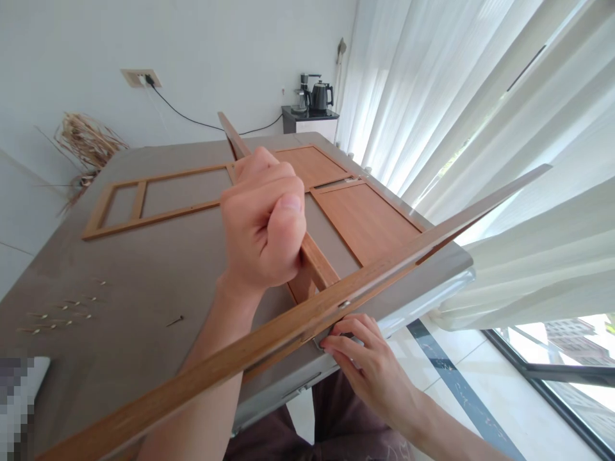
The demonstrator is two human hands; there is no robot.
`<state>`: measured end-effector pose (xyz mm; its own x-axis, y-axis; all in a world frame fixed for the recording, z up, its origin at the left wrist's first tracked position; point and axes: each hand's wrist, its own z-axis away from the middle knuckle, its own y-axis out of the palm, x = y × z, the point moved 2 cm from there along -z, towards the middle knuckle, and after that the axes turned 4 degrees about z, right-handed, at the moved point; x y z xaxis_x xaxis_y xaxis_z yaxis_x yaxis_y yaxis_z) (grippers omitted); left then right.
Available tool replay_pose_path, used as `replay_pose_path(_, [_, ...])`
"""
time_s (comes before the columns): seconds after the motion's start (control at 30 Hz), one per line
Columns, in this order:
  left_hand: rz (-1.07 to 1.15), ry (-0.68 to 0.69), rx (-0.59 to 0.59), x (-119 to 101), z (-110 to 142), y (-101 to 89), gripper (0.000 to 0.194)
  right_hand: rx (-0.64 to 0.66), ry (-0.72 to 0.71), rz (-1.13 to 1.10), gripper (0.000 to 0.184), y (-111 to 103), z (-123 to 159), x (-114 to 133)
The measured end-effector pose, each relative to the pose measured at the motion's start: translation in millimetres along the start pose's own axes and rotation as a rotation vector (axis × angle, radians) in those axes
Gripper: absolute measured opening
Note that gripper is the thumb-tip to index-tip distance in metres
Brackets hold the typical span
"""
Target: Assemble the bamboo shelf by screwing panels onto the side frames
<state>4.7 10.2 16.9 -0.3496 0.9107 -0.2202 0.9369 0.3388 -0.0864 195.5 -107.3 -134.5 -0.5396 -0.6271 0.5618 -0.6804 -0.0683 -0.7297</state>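
Observation:
My left hand (264, 221) is closed in a fist around a wooden crossbar (321, 261). The crossbar meets a long wooden rail (269, 339) that slants across the front of the table. Low on the rail's near side, my right hand (362, 355) is closed in a pinch. Between its fingertips is a thin bent metal piece that looks like a hex key (317, 344), partly hidden by the fingers. A metal fitting (344, 304) sits in the rail just above that hand.
On the covered table (139, 365) lie an open wooden frame (139, 198), a panelled wooden frame (368, 218), a single screw (175, 321) and several small fasteners (65, 307). A pale-edged device (41, 378) is at the left corner. A kettle (321, 96) stands on a far cabinet.

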Motion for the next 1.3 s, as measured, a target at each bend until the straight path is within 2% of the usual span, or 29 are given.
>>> replay_pose_path(0.33, [0.095, 0.034, -0.019, 4.1, -3.5, 0.0, 0.042, 0.037, -0.032, 0.002, 0.024, -5.2, -1.6, -0.5])
replay_pose_path(0.57, [0.068, -0.061, -0.028, -7.7, -6.6, 2.6, 0.042, 0.047, -0.084, 0.126, 0.032, -7.1, 0.2, 2.8])
replay_pose_path(1.0, [0.027, 0.005, 0.02, 1.6, -3.2, -2.9, 0.046, 0.052, -0.076, 0.069, 0.029, -10.4, -6.1, 12.4])
replay_pose_path(1.3, [-0.001, -0.032, 0.016, -2.5, 0.6, -2.5, 0.044, 0.067, -0.132, 0.128, 0.026, -10.8, -9.4, 16.8])
